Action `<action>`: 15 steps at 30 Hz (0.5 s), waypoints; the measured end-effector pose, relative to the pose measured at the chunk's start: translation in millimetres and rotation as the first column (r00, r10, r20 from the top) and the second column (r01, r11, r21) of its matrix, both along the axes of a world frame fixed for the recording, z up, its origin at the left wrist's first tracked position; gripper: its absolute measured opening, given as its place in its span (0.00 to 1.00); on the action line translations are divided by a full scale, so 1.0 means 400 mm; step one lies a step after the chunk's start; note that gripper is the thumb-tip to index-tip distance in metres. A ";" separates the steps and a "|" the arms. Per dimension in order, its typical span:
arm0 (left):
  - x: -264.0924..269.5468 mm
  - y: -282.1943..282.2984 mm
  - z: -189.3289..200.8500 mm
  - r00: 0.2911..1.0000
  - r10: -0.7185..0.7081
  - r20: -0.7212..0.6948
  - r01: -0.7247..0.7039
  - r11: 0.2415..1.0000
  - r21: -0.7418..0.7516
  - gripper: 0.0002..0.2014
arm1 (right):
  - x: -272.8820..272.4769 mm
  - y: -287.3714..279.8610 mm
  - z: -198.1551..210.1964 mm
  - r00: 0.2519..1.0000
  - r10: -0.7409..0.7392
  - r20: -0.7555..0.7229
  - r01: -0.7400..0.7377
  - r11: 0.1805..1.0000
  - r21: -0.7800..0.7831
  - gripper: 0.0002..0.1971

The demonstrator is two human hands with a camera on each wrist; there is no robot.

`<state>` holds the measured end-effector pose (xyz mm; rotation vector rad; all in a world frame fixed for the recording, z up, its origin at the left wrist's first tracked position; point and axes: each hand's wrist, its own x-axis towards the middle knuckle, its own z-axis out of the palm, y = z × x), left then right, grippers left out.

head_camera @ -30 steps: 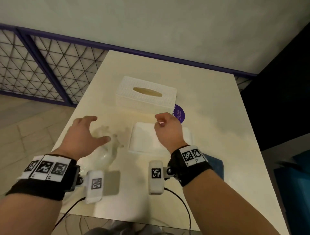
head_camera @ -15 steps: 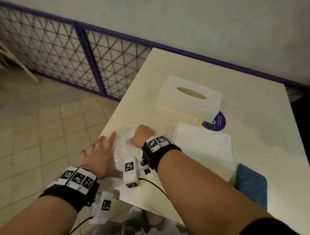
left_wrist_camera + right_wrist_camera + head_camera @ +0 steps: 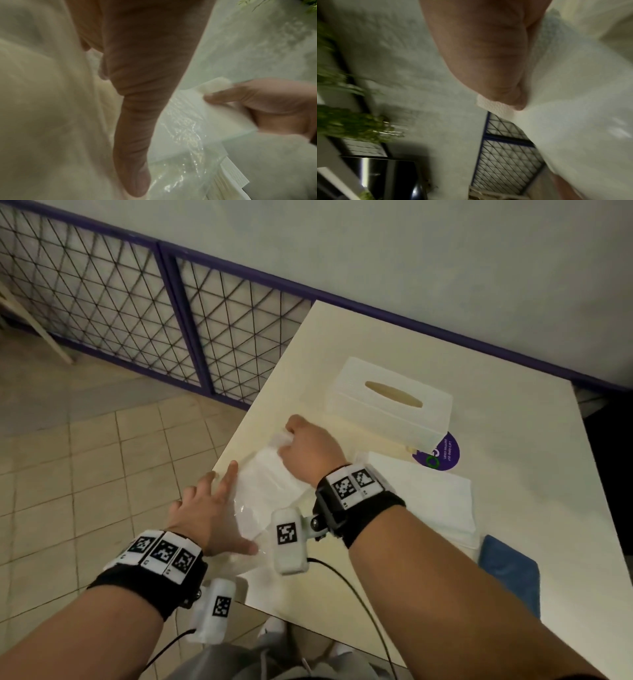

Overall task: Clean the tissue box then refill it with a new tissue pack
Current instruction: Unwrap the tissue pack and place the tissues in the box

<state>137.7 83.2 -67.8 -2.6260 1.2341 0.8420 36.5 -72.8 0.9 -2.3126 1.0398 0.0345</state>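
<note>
The white tissue box point(image 3: 390, 402), with an oval slot in its top, stands upright toward the back of the cream table point(image 3: 513, 440). A white tissue pack point(image 3: 267, 477) in crinkled clear plastic wrap point(image 3: 181, 142) lies at the table's left edge. My right hand point(image 3: 308, 450) grips the tissue stack at its far end, thumb on top and fingers curled under point(image 3: 257, 105). My left hand point(image 3: 209, 508) lies flat on the near part of the wrap with straight fingers point(image 3: 133, 135). In the right wrist view only my palm point(image 3: 488, 54) and a corner of the tissue point(image 3: 494, 105) show.
A flat white slab point(image 3: 421, 494) lies right of my right wrist; what it is I cannot tell. A blue cloth point(image 3: 510, 573) sits at the near right edge. A purple round sticker point(image 3: 442, 453) shows beside the box. Tiled floor and a purple-framed mesh fence point(image 3: 137, 320) lie left.
My right hand crossed from the table's middle to the left and took hold of the tissue pack. My left hand flattened on the wrap. The head view swung left.
</note>
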 end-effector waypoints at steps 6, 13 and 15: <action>-0.011 -0.078 0.064 0.999 0.005 0.046 -0.005 1.000 -0.009 0.75 | -0.158 -0.104 0.209 0.991 0.013 0.135 0.025 0.962 -0.273 0.14; -0.158 -0.287 0.165 0.710 -0.087 -0.699 -0.429 0.734 -0.527 0.54 | -0.389 -0.157 0.322 0.841 -0.205 0.501 0.279 0.957 -0.076 0.10; -0.200 -0.318 0.169 0.586 -0.147 -0.797 -0.495 0.714 -0.495 0.28 | -0.450 -0.164 0.320 0.777 -0.282 0.563 0.327 0.945 0.020 0.11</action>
